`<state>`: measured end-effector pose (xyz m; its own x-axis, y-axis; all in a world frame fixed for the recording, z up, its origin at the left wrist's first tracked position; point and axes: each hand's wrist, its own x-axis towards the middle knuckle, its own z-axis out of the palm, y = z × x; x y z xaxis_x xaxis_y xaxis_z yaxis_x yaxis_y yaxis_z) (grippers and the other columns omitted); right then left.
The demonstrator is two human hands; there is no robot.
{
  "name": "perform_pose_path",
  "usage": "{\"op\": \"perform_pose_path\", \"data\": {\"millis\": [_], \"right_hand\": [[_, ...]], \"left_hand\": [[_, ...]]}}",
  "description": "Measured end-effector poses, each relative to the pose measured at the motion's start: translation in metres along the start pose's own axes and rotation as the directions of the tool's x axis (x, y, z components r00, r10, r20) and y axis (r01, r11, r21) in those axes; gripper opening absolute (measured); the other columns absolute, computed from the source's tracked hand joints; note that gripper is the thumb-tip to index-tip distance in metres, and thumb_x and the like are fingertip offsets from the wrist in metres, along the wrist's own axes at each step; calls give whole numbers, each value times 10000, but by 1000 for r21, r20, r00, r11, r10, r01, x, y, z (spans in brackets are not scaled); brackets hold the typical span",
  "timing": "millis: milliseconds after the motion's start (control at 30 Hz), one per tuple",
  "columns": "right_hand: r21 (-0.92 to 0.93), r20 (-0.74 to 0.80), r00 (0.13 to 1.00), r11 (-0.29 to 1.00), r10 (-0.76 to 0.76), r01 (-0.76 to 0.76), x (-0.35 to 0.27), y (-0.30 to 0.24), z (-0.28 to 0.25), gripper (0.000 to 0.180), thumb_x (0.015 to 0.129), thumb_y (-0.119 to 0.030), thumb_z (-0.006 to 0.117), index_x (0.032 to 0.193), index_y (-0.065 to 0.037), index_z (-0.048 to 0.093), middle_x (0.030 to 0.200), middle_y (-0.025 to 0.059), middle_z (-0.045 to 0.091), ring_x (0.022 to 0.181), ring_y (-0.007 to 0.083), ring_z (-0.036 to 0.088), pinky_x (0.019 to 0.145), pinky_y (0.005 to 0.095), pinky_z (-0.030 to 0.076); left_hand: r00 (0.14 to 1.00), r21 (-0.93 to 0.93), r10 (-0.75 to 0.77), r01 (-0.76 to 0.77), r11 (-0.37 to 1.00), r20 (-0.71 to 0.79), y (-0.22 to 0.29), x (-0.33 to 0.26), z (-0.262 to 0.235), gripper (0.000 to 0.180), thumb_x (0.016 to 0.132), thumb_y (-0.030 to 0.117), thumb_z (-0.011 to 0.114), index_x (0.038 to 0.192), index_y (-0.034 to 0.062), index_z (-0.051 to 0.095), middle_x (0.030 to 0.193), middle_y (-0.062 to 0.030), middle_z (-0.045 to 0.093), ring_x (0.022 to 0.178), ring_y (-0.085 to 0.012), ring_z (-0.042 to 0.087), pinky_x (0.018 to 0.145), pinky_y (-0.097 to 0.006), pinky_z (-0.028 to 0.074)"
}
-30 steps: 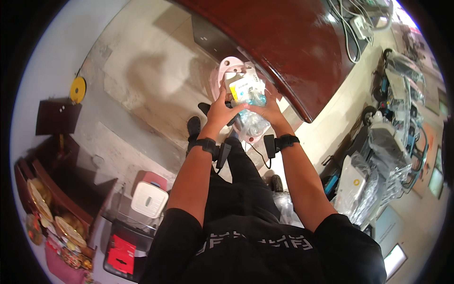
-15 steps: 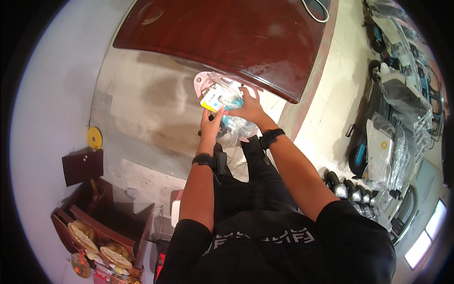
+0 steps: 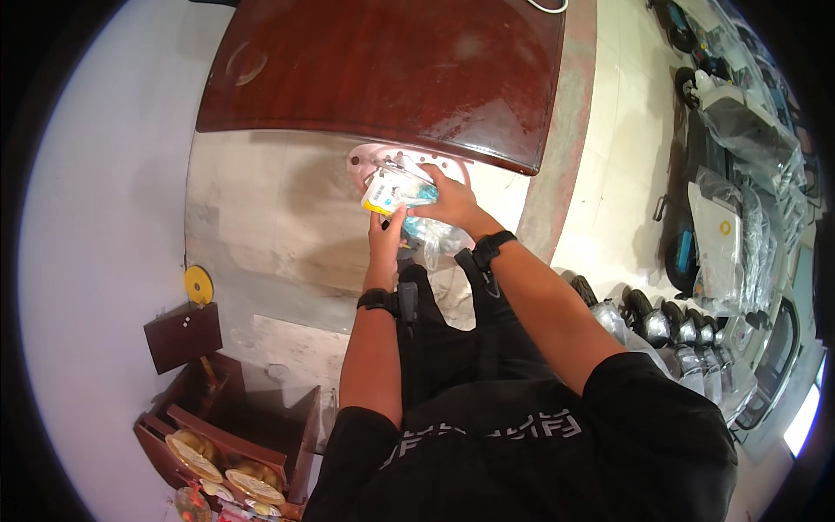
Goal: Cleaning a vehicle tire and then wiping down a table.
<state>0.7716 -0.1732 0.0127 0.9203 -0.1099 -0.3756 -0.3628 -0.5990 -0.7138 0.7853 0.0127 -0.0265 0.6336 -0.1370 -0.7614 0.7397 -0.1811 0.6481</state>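
A large dark red-brown polished wooden tabletop [image 3: 383,70] with a curved near edge is seen across the upper part of the view, and below it a pale, worn stone floor [image 3: 261,226] is spread out. To the right, a row of parked scooters wrapped in clear plastic sheeting [image 3: 731,217] is lined up along a light tiled strip. At the lower left, an open dark wooden cabinet [image 3: 235,418] is set against the wall, with round golden plates [image 3: 196,452] stacked in it, and a small yellow disc [image 3: 198,284] is seen on the floor just above it. Close to the table's edge a pale pink, oval plastic stool seat [image 3: 361,161] pierced with small holes is partly covered by the hands. Both forearms are stretched forward from a black short-sleeved shirt, each wrist being ringed by a black band. A small flat packet with a yellow and white card back and clear blister front [image 3: 387,191] is held over the stool seat, just in front of the tabletop's edge. The left hand [image 3: 385,237] is closed on the packet's lower edge from beneath, thumb and fingers pinched narrowly on it. The right hand [image 3: 452,202] is laid over the packet's right side with fingers curled round it, and a crumpled clear plastic bag with blue-green contents [image 3: 430,235] is bunched beneath this hand, touching it.
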Motion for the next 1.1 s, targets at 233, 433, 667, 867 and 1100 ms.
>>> {"op": "perform_pose_path", "data": {"millis": [233, 433, 667, 867, 1100], "right_hand": [[0, -21, 1000, 1000, 23, -23, -3, -12, 0, 795, 716, -405, 779, 1398, -189, 432, 1124, 187, 666, 1090, 338, 625, 927, 408, 484], [-19, -311, 949, 998, -57, 54, -11, 2, -3, 778, 743, -362, 782, 1412, -142, 452, 1094, 231, 631, 1136, 407, 542, 954, 441, 459], [-217, -535, 839, 976, -97, -25, -15, -11, 18, 699, 726, -309, 769, 1363, -169, 517, 1208, 220, 546, 1132, 395, 517, 971, 459, 430], [-235, -490, 842, 965, -225, 121, -8, 20, 17, 709, 731, -335, 788, 1339, -72, 535, 1300, 248, 510, 1214, 415, 458, 1013, 500, 387], [-61, -409, 911, 998, -46, 23, -9, 33, 13, 655, 812, -308, 761, 1381, -109, 505, 1456, 271, 282, 1338, 444, 361, 1096, 466, 347]], "left_hand": [[998, -41, 54, -55, 998, -14, -3, -2, 0, 679, 832, 391, 734, 1391, 133, 448, 1186, -59, 588, 835, -116, 587, 577, -246, 485], [992, 68, 123, -123, 990, 7, 16, -14, 13, 709, 851, 354, 723, 1443, 136, 399, 1147, -65, 603, 786, -102, 585, 554, -243, 492], [934, 74, 352, -356, 932, 61, 8, -5, 7, 676, 868, 297, 716, 1443, 165, 384, 1021, -56, 630, 720, -72, 568, 516, -207, 438], [959, -141, 283, -282, 949, -19, -2, -13, -10, 705, 797, 226, 803, 1378, 77, 433, 1057, -85, 635, 831, -119, 607, 584, -250, 492], [937, -570, 253, -348, 744, -242, 10, -6, -53, 224, 931, 112, 619, 1141, 40, 587, 877, -60, 605, 597, -126, 547, 520, -261, 469]]}}
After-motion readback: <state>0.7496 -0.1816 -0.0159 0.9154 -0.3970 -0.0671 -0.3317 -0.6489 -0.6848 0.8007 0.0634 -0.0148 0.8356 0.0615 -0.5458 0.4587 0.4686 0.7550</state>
